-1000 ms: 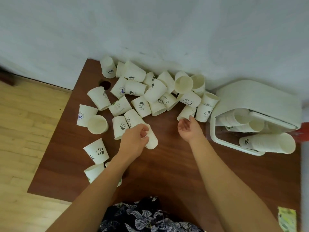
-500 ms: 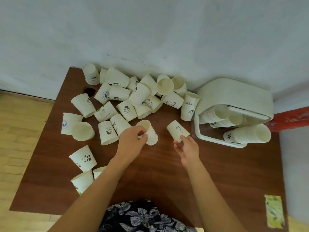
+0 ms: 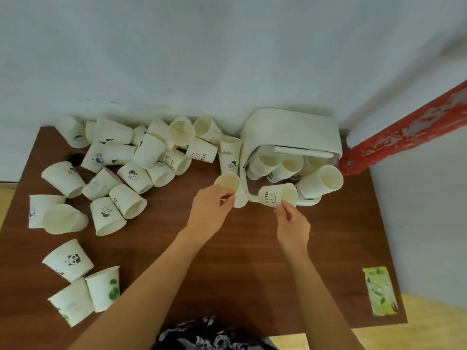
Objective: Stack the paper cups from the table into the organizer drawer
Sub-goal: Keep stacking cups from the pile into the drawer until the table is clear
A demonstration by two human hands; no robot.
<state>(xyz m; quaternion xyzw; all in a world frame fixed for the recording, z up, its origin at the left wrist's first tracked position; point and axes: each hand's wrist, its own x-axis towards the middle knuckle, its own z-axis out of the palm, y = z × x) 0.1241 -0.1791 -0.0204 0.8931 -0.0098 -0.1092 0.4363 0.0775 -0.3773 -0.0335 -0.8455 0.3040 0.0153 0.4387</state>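
Observation:
Each hand holds one white paper cup just in front of the white organizer drawer. My left hand grips a plain cup with its mouth facing up and away. My right hand pinches the rim of a cup printed "HELLO" with a smiley, lying sideways against the drawer's front rail. Inside the drawer lie rows of nested cups, mouths toward me. Several loose cups lie scattered over the left half of the brown table.
A white wall runs right behind the table. A red post stands at the back right beside the drawer. A green and yellow packet lies near the table's right front corner. Wooden floor shows left and right of the table.
Both hands have carried their cups to the right, from the middle of the table up to the drawer's front. The view has swung right with them.

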